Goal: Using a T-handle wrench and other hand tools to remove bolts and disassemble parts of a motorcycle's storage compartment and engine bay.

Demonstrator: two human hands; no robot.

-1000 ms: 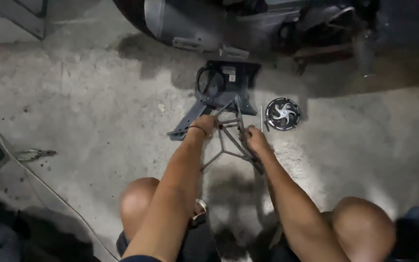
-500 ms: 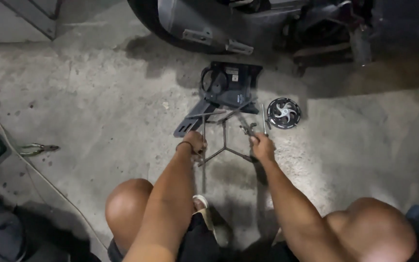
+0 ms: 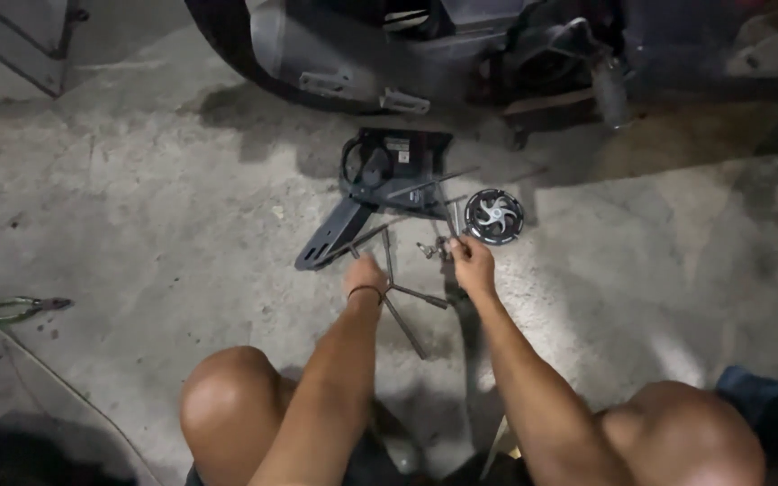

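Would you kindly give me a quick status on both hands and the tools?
Left hand rests on three-arm wrench on concrete floor. Right hand pinches small metal part. Round fan cover and black bracket close ahead.

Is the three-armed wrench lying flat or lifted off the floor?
Lying flat: the three-armed wrench rests on the concrete floor, left hand on it.

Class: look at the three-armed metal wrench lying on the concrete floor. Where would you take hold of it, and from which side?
Probably at the hub of the three-armed wrench, coming from above. It lies flat on the concrete floor with its arms spread, so the centre balances it. The left hand rests there; the right hand is beside the round black fan part.
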